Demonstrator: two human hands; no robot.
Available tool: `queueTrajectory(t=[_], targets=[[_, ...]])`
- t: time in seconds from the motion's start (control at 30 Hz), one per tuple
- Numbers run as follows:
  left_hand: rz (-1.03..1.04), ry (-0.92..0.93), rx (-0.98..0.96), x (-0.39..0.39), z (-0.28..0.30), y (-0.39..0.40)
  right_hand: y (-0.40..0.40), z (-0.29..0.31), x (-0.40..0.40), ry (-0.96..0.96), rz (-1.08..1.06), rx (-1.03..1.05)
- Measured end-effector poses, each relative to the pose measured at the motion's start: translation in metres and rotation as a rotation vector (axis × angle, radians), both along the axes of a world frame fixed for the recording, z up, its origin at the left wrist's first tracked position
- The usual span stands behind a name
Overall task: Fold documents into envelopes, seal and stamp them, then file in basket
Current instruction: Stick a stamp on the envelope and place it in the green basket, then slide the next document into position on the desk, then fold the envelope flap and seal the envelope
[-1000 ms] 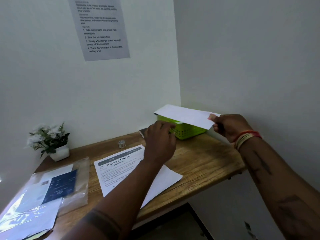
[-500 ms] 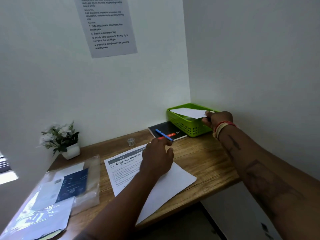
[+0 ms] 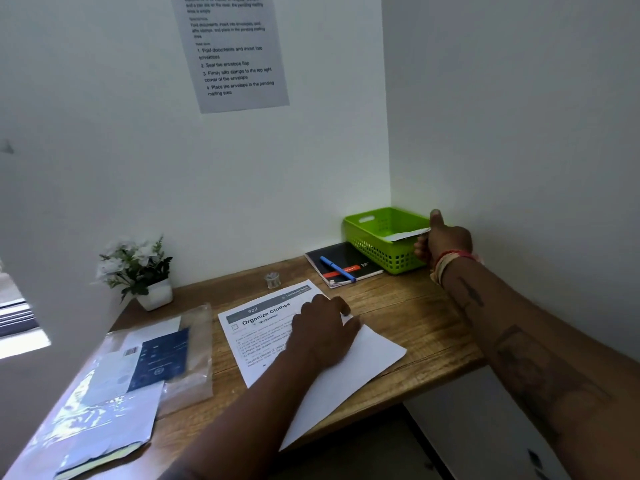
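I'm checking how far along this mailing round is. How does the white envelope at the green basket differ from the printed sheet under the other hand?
The envelope is held in the air by the right hand, over the green basket; the printed sheet lies flat on the desk under the left hand.
The envelope shows a narrow blank face; the sheet is wider and carries printed text.
Both are white paper.
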State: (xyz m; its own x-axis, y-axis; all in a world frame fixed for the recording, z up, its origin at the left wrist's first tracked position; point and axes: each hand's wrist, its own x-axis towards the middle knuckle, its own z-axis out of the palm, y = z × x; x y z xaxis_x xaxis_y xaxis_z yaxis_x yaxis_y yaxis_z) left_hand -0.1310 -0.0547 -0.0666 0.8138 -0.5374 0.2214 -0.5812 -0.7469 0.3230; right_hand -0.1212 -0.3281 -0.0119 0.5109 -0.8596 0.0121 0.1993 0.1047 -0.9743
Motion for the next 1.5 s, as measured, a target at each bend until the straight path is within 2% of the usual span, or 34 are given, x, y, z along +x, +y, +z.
queueTrajectory(t=[0.1,0.23,0.33,0.43,0.53,0.67,0.77,0.83,0.93,1.1,1.2,1.23,1.27,1.37,1.5], targets=[[-0.043,-0.001,0.03,-0.005,-0.003,0.004,0.042,-0.004,-0.008,0.224,0.094,-0.329],[-0.118,0.071,-0.018,-0.017,0.004,0.012,0.102,-0.016,-0.015,0.25,0.445,-0.561],[-0.187,0.069,-0.054,-0.033,0.012,0.019,0.122,-0.018,-0.012,0.326,0.582,-0.895],[-0.289,0.046,-0.04,-0.048,0.012,0.032,0.133,-0.018,-0.017,0.586,0.749,-1.167],[-0.362,0.082,-0.068,-0.057,0.011,0.041,0.133,-0.02,-0.024,0.86,0.708,-1.354],[-0.287,0.007,-0.143,-0.052,0.009,0.037,0.119,-0.007,-0.044,0.867,0.576,-1.22],[-0.129,-0.078,-0.029,-0.04,0.002,0.033,0.099,0.006,-0.062,0.89,0.55,-1.171],[-0.024,-0.016,0.045,-0.034,-0.002,0.031,0.086,0.012,-0.073,0.918,0.546,-1.15],[-0.045,0.062,0.058,-0.028,-0.005,0.025,0.068,0.008,-0.082,0.932,0.634,-1.056],[-0.077,0.037,0.086,-0.013,0.006,0.024,0.072,-0.013,-0.082,0.493,0.707,-0.586],[-0.137,0.041,0.08,-0.002,0.005,0.032,0.092,-0.026,-0.078,0.356,0.75,-0.309],[-0.148,0.024,0.058,0.0,0.004,0.035,0.099,-0.031,-0.075,0.353,0.733,-0.33],[-0.155,0.006,0.029,0.002,0.003,0.037,0.103,-0.034,-0.072,0.384,0.7,-0.455],[-0.166,-0.009,-0.039,0.008,0.0,0.038,0.111,-0.04,-0.064,0.49,0.566,-0.934],[-0.12,0.042,-0.107,0.02,-0.003,0.036,0.118,-0.046,-0.061,0.501,0.534,-1.155]])
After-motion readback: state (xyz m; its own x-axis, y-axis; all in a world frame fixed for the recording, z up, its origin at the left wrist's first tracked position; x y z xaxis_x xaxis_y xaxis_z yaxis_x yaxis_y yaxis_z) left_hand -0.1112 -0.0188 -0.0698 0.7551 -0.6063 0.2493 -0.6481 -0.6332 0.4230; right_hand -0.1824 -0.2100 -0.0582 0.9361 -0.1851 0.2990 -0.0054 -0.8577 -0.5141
